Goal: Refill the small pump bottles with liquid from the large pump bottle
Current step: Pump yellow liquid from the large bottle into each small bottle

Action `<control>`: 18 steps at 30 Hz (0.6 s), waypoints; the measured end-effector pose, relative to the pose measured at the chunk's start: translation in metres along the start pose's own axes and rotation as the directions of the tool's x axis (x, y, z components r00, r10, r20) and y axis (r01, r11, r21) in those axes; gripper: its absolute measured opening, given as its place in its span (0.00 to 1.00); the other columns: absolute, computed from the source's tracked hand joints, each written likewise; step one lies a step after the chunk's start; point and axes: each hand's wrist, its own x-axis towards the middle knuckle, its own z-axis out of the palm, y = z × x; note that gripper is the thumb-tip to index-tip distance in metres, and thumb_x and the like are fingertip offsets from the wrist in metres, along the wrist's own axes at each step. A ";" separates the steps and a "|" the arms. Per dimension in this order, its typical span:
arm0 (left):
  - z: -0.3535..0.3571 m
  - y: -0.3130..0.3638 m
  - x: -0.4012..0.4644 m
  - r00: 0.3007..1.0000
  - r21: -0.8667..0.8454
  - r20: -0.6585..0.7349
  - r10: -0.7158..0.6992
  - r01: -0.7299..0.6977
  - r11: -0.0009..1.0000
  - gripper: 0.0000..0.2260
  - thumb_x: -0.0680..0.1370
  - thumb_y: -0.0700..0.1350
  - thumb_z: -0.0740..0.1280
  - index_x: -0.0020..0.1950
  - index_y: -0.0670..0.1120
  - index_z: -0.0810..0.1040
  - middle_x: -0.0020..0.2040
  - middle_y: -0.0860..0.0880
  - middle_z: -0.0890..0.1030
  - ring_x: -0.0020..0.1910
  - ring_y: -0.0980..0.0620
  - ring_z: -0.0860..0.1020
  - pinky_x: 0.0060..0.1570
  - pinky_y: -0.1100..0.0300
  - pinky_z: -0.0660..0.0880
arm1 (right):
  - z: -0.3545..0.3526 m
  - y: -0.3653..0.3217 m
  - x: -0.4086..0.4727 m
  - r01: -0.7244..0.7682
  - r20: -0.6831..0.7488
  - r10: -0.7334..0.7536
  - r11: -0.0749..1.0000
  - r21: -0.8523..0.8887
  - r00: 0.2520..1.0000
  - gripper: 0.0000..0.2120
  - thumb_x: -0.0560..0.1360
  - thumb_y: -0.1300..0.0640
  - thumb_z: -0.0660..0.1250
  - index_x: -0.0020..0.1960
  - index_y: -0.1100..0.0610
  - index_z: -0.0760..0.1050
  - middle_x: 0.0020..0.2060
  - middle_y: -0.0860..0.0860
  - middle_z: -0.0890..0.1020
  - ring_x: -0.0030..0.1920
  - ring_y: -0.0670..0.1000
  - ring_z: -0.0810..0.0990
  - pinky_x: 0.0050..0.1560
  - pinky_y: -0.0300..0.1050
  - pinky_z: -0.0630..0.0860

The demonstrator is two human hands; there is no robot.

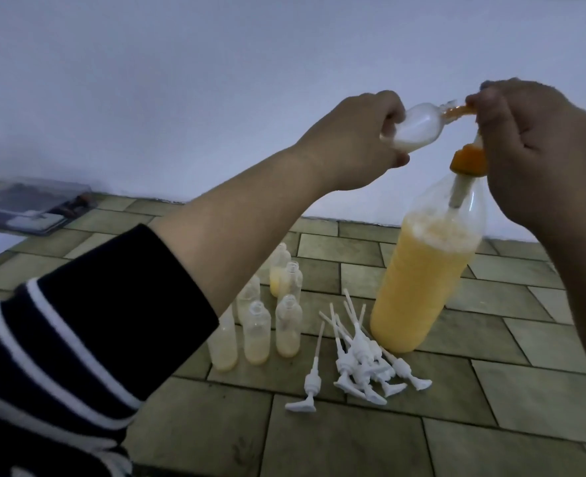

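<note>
Lying nearly level, the small bottle (178, 130) points its mouth right at the pump spout (457, 112); both hands' fingers grip.

small bottle (178, 130) in left hand (360, 139), mouth at pump spout (460, 111) | right hand (539, 149) atop large bottle (422, 273) | open bottles (267, 304) below left grip | loose pumps (360, 359) between

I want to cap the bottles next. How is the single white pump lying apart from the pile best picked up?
Pinch the lone pump at its collar, coming from above. It lies flat on the tiled floor, clear of the pile, tube pointing away.
</note>
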 end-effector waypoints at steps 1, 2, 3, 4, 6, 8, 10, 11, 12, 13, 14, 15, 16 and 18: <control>-0.001 -0.003 0.000 1.000 -0.016 0.001 -0.012 0.012 1.000 0.16 0.75 0.48 0.69 0.61 0.50 0.72 0.57 0.53 0.74 0.51 0.54 0.76 0.41 0.63 0.73 | -0.002 0.001 0.001 -0.006 0.000 0.006 1.000 -0.010 1.000 0.23 0.82 0.47 0.49 0.54 0.64 0.75 0.49 0.57 0.78 0.52 0.52 0.72 0.52 0.47 0.66; -0.003 -0.008 -0.001 1.000 -0.041 0.000 -0.027 0.027 0.999 0.16 0.74 0.49 0.69 0.60 0.50 0.72 0.57 0.53 0.75 0.51 0.54 0.76 0.38 0.64 0.72 | -0.003 0.002 0.002 -0.022 -0.001 0.022 1.000 -0.019 1.000 0.22 0.82 0.47 0.49 0.55 0.62 0.75 0.51 0.53 0.78 0.55 0.53 0.72 0.51 0.44 0.65; -0.006 -0.013 -0.003 0.999 -0.068 -0.009 -0.047 0.046 0.997 0.16 0.74 0.49 0.69 0.60 0.50 0.72 0.56 0.53 0.75 0.49 0.55 0.76 0.37 0.66 0.72 | -0.002 0.004 0.001 -0.042 0.006 0.043 0.999 -0.023 0.999 0.21 0.82 0.46 0.50 0.57 0.59 0.75 0.51 0.48 0.77 0.56 0.50 0.73 0.51 0.42 0.64; -0.010 -0.020 -0.006 0.997 -0.099 -0.026 -0.076 0.073 0.992 0.16 0.74 0.49 0.70 0.59 0.49 0.73 0.56 0.53 0.76 0.47 0.55 0.76 0.35 0.66 0.72 | -0.001 0.006 -0.001 -0.061 0.024 0.062 0.998 -0.027 0.998 0.20 0.82 0.46 0.50 0.60 0.56 0.75 0.52 0.46 0.75 0.57 0.48 0.72 0.52 0.41 0.63; -0.019 -0.037 -0.015 0.985 -0.172 -0.074 -0.155 0.141 0.975 0.17 0.73 0.48 0.71 0.59 0.49 0.73 0.54 0.54 0.77 0.46 0.56 0.76 0.35 0.66 0.72 | 0.003 0.012 -0.005 -0.057 0.055 0.061 0.997 -0.060 0.997 0.19 0.82 0.46 0.52 0.66 0.55 0.70 0.60 0.49 0.74 0.62 0.47 0.70 0.58 0.43 0.63; -0.030 -0.063 -0.028 0.960 -0.254 -0.124 -0.251 0.214 0.943 0.18 0.72 0.46 0.72 0.59 0.49 0.73 0.54 0.53 0.78 0.47 0.55 0.77 0.41 0.63 0.74 | 0.004 0.018 -0.006 -0.025 0.055 0.030 0.996 -0.090 0.998 0.21 0.82 0.46 0.52 0.69 0.55 0.67 0.67 0.53 0.71 0.69 0.54 0.66 0.67 0.50 0.61; -0.038 -0.091 -0.045 0.925 -0.306 -0.166 -0.343 0.282 0.909 0.17 0.71 0.45 0.72 0.58 0.49 0.73 0.54 0.52 0.79 0.50 0.53 0.78 0.48 0.58 0.76 | 0.005 0.021 -0.006 -0.025 0.056 0.029 0.997 -0.071 0.998 0.23 0.81 0.44 0.51 0.70 0.55 0.66 0.68 0.54 0.70 0.72 0.55 0.62 0.71 0.57 0.59; -0.041 -0.104 -0.054 0.905 -0.316 -0.179 -0.386 0.319 0.894 0.17 0.71 0.45 0.73 0.58 0.48 0.74 0.54 0.52 0.79 0.52 0.52 0.79 0.50 0.55 0.77 | 0.005 0.022 -0.006 -0.029 0.062 0.033 0.998 -0.063 0.998 0.23 0.81 0.43 0.50 0.70 0.54 0.66 0.69 0.53 0.70 0.73 0.55 0.61 0.71 0.59 0.59; -0.042 -0.118 -0.063 0.885 -0.319 -0.186 -0.426 0.355 0.879 0.17 0.71 0.45 0.73 0.58 0.48 0.74 0.54 0.51 0.80 0.52 0.52 0.79 0.50 0.53 0.77 | 0.006 0.022 -0.006 -0.033 0.066 0.037 0.997 -0.066 0.997 0.23 0.81 0.43 0.50 0.70 0.54 0.65 0.69 0.53 0.69 0.73 0.55 0.60 0.71 0.58 0.59; -0.042 -0.131 -0.072 0.868 -0.319 -0.184 -0.460 0.390 0.864 0.17 0.71 0.45 0.73 0.58 0.47 0.75 0.54 0.51 0.80 0.52 0.52 0.79 0.50 0.53 0.77 | 0.007 0.022 -0.006 -0.035 0.067 0.040 0.997 -0.072 0.997 0.22 0.81 0.44 0.51 0.70 0.54 0.65 0.70 0.53 0.68 0.74 0.54 0.59 0.71 0.57 0.59; -0.040 -0.144 -0.082 0.851 -0.324 -0.175 -0.495 0.425 0.845 0.17 0.71 0.45 0.74 0.58 0.47 0.75 0.54 0.50 0.80 0.51 0.52 0.79 0.49 0.54 0.77 | 0.008 0.022 -0.007 -0.036 0.064 0.041 0.996 -0.077 0.997 0.22 0.81 0.45 0.51 0.70 0.55 0.65 0.70 0.53 0.68 0.74 0.53 0.58 0.71 0.56 0.59; -0.037 -0.157 -0.092 0.834 -0.334 -0.162 -0.528 0.457 0.824 0.17 0.70 0.45 0.74 0.57 0.46 0.75 0.53 0.49 0.80 0.51 0.51 0.80 0.48 0.55 0.77 | 0.009 0.021 -0.008 -0.039 0.061 0.044 0.996 -0.079 0.997 0.21 0.82 0.46 0.51 0.70 0.55 0.65 0.71 0.53 0.68 0.74 0.53 0.58 0.71 0.55 0.59; -0.033 -0.169 -0.101 0.820 -0.341 -0.148 -0.554 0.483 0.806 0.18 0.70 0.45 0.75 0.57 0.46 0.76 0.53 0.48 0.81 0.51 0.50 0.80 0.48 0.54 0.77 | 0.010 0.020 -0.009 -0.045 0.054 0.049 0.996 -0.078 0.997 0.21 0.82 0.46 0.51 0.70 0.55 0.65 0.70 0.53 0.68 0.74 0.53 0.58 0.71 0.55 0.59; -0.026 -0.190 -0.117 0.793 -0.314 -0.125 -0.596 0.539 0.782 0.19 0.67 0.48 0.76 0.56 0.47 0.77 0.52 0.49 0.82 0.52 0.49 0.80 0.52 0.50 0.77 | 0.010 0.019 -0.009 -0.053 0.040 0.055 0.997 -0.061 0.998 0.20 0.82 0.47 0.52 0.70 0.56 0.66 0.70 0.53 0.68 0.74 0.54 0.59 0.71 0.55 0.58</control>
